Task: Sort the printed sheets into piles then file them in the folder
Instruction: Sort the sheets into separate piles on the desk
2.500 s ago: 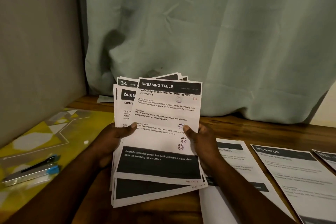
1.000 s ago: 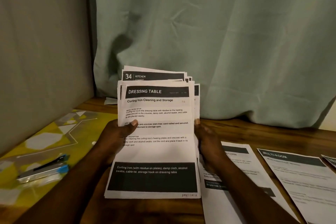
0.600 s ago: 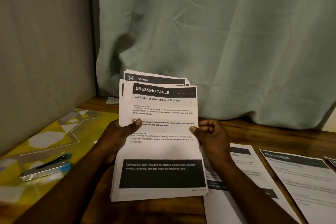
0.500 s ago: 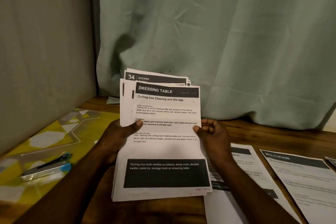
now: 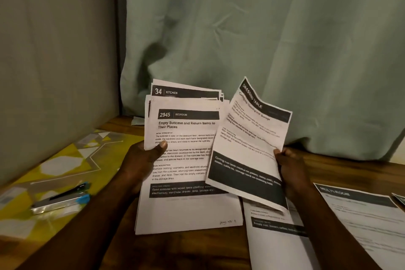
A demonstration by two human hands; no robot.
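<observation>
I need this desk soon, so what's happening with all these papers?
A person is sorting printed sheets. The left hand grips the stack, whose top page is headed Bedroom. The right hand pinches a single Dressing Table sheet, held tilted just right of the stack. A Multi-Room sheet and a further sheet lie flat on the wooden table at the right.
</observation>
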